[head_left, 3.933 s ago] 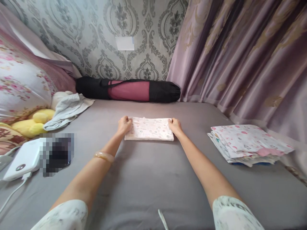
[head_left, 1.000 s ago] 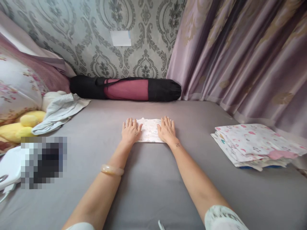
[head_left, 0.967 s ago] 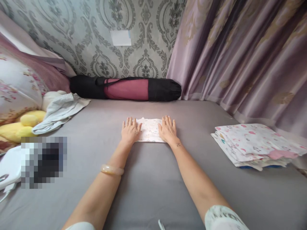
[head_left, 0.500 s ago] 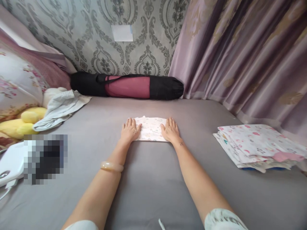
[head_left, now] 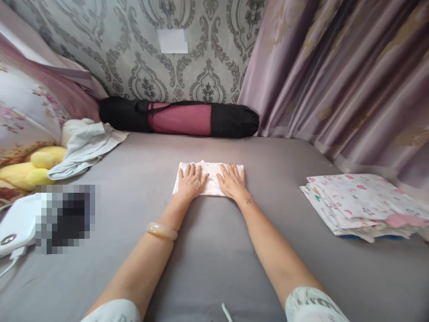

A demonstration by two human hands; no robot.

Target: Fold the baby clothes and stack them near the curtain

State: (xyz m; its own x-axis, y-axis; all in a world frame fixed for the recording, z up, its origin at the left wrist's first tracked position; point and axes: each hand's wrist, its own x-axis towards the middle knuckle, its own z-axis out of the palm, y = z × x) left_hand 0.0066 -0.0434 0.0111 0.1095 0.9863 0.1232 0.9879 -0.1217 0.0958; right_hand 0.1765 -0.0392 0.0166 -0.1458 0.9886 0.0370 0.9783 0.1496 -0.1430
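Note:
A white cloth [head_left: 212, 172] with a faint print lies folded into a flat rectangle on the grey sheet [head_left: 208, 250]. My left hand [head_left: 193, 181] rests flat on its left half, fingers spread. On the right half my right hand [head_left: 233, 181] also lies flat with its fingers apart. Both thumbs point inward, with a strip of the cloth showing between them. Parts of the cloth are hidden under my palms. A pale bangle [head_left: 162, 230] circles my left forearm.
Several folded printed cloths [head_left: 365, 201] are stacked at the right. A black and pink rolled bag [head_left: 179, 118] lies along the wall. At left are a grey cloth [head_left: 83, 147], a yellow plush toy [head_left: 40, 167], a white device with a cable [head_left: 18, 223] and a blurred-out object [head_left: 69, 219].
Both hands have moved inward from the cloth's side edges onto its top. The cloth's left and right ends now show beyond my fingers. The view has shifted slightly.

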